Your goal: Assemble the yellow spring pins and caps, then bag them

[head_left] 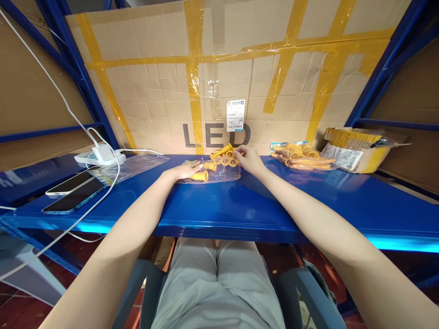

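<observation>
A clear plastic bag (224, 174) lies on the blue shelf top, with several yellow trumpet-shaped plastic pieces (199, 176) in or on it. My left hand (185, 171) rests flat at the bag's left side, fingers stretched out beside the nearest pieces. At the far right of the bag, my right hand (249, 159) has its fingers bent together against a heap of yellow pieces (222, 151). What its fingertips pinch is too small to make out. Farther right sits a second clear bag packed with yellow pieces (302, 156).
A torn, taped carton (356, 151) stands at the right. On the left are two phones (73, 196), a white power strip (99, 155) with cables and a flat plastic bag (137, 164). A large cardboard sheet (154, 100) closes off the back; blue posts flank it.
</observation>
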Action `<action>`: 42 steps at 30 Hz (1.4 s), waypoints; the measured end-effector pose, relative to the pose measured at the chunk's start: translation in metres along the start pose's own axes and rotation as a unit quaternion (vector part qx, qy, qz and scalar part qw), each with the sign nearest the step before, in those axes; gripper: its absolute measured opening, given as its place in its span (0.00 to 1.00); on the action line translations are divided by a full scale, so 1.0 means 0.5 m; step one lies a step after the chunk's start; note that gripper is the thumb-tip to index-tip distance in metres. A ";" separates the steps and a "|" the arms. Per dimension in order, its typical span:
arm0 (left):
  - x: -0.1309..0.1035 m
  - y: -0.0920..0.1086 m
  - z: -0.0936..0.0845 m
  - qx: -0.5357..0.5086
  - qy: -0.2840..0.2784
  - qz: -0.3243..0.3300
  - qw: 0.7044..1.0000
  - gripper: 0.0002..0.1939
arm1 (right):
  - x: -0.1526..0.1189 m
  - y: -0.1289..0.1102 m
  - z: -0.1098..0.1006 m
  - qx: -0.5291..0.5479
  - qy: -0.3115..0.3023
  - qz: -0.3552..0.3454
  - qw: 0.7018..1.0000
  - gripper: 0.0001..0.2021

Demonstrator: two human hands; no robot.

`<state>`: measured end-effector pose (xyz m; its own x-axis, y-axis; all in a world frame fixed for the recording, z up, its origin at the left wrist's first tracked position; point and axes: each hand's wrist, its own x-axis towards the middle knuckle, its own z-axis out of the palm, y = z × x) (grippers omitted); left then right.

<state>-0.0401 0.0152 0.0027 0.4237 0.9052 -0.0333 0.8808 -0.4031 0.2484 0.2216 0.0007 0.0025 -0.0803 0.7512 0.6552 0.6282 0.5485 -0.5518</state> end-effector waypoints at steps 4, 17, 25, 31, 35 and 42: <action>0.008 -0.019 0.000 0.019 0.004 -0.032 0.999 0.42 | 0.026 0.041 -0.042 -0.050 0.113 0.040 0.991 0.08; 0.002 -0.016 -0.006 0.029 0.000 -0.057 0.998 0.42 | 0.016 0.166 -0.079 -0.255 -0.050 0.182 0.948 0.28; 0.006 -0.023 -0.004 0.026 0.009 -0.039 0.999 0.42 | 0.016 0.144 -0.083 -0.229 -0.165 0.173 0.944 0.20; 0.009 -0.025 -0.003 0.019 0.011 -0.034 0.999 0.41 | 0.010 0.097 -0.071 -0.203 -0.195 0.133 0.950 0.13; 0.008 -0.025 -0.003 0.018 0.010 -0.038 0.999 0.41 | 0.010 0.086 -0.064 -0.220 -0.193 0.139 0.946 0.11; 0.005 -0.023 -0.005 0.020 0.009 -0.038 0.999 0.42 | 0.015 0.116 -0.057 -0.292 -0.157 0.193 0.924 0.17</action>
<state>-0.0497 0.0227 0.0021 0.3510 0.9358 -0.0332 0.9185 -0.3372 0.2067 0.2796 0.0276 -0.0099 0.0732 0.9691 0.2355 0.9597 -0.0043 -0.2810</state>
